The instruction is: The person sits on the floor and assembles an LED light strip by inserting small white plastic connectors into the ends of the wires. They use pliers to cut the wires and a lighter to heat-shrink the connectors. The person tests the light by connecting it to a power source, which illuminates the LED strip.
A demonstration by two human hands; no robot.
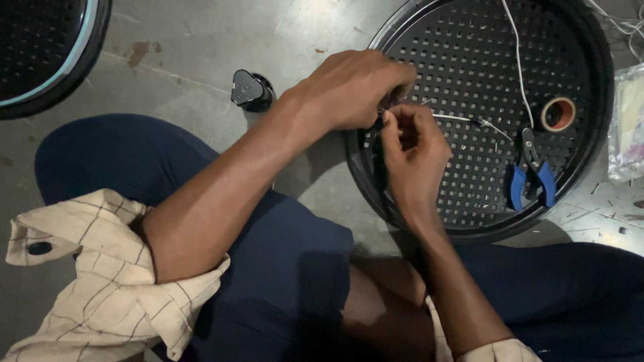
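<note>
- Both hands are bunched together at the left edge of a round black plastic tray [590,100], its flat base a grid of small square holes inside a smooth raised rim.
- The left hand [352,87] comes in from the left, knuckles up, fingers curled tight and pinched closed on something small; exactly what sits inside the pinch is hidden by the fingers.
- The right hand [412,151] rises from below, its thumb and forefinger pressed shut on the near end of a thin white wire [456,118].
- That wire runs rightward from the fingertips, lying low across the perforated base, with a small dark joint partway along.
- A second white wire [518,53], slim and gently curved, drops from the tray's top edge toward a roll of tape.
- The roll of tape [558,114] rests on the grid, a small ring with a tan cardboard core showing.
- Just below it lie pliers [530,175], dark metal jaws pointing up, two glossy blue handles splayed apart.
- On the grey, scuffed concrete floor [201,40], left of the hands, sits a black plug [249,89], roughly triangular and matte.
- Another black perforated tray [47,53] with a pale blue rim line fills the top-left corner.
- Cream checked sleeves [107,281], soft and rolled, frame dark navy trousers [288,268].
</note>
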